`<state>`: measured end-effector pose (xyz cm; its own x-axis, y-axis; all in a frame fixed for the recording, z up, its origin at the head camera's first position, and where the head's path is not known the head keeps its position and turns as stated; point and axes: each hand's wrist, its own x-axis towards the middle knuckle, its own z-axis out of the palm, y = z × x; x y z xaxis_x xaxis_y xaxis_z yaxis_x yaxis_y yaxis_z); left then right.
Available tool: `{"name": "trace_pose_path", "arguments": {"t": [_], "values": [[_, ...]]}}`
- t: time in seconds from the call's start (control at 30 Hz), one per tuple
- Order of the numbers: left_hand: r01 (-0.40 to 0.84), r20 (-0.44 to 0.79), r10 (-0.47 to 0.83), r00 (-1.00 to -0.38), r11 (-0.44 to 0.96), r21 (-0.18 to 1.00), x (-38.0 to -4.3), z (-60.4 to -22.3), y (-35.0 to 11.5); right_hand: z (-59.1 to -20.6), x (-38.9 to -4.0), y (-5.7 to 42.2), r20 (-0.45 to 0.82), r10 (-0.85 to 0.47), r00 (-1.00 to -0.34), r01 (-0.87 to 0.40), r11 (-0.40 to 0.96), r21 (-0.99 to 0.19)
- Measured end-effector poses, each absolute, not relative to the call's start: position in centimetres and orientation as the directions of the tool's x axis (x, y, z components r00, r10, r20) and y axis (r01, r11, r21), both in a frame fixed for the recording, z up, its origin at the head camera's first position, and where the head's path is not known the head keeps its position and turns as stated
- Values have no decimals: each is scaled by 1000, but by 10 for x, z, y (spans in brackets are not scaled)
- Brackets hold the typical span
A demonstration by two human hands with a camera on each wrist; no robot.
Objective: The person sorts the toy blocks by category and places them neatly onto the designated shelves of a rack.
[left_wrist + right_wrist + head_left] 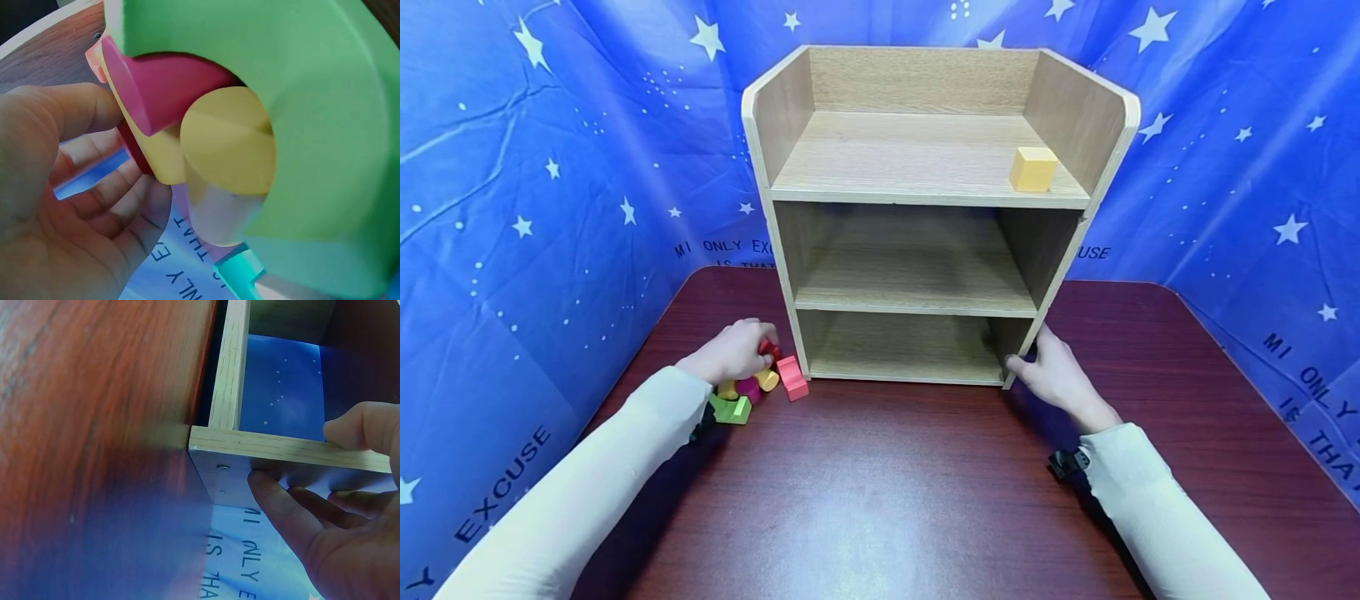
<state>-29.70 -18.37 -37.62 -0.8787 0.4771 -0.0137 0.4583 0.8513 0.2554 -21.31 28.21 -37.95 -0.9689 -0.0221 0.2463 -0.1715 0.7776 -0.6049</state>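
At the shelf's lower left, my left hand (733, 350) reaches over a cluster of toy blocks and pinches a red block (769, 350). In the left wrist view that block (133, 150) shows only as a dark red strip between thumb and fingers. Beside it lie a pink block (792, 377), a yellow cylinder (767, 380), a magenta cylinder (749, 388) and a green arch-shaped block (732, 409). My right hand (1056, 375) grips the right side panel of the wooden shelf (917, 312) low down, thumb inside and fingers outside, as the right wrist view shows.
On the shelf's top board, a yellow cube (1033, 170) sits near the right front corner. The shelf stands on a dark red wooden table (880, 475). A blue starry curtain (610, 150) surrounds the table behind and at the sides. A teal block (240, 272) shows beyond the green one.
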Motion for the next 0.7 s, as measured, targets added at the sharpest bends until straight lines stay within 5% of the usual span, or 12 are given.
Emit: {"name": "trace_pose_path", "arguments": {"t": [0.7], "values": [[492,66,494,-867,825,280,-293,-360,-189,-379,-212,282,247,-26,-969,-175,778,-603]]}}
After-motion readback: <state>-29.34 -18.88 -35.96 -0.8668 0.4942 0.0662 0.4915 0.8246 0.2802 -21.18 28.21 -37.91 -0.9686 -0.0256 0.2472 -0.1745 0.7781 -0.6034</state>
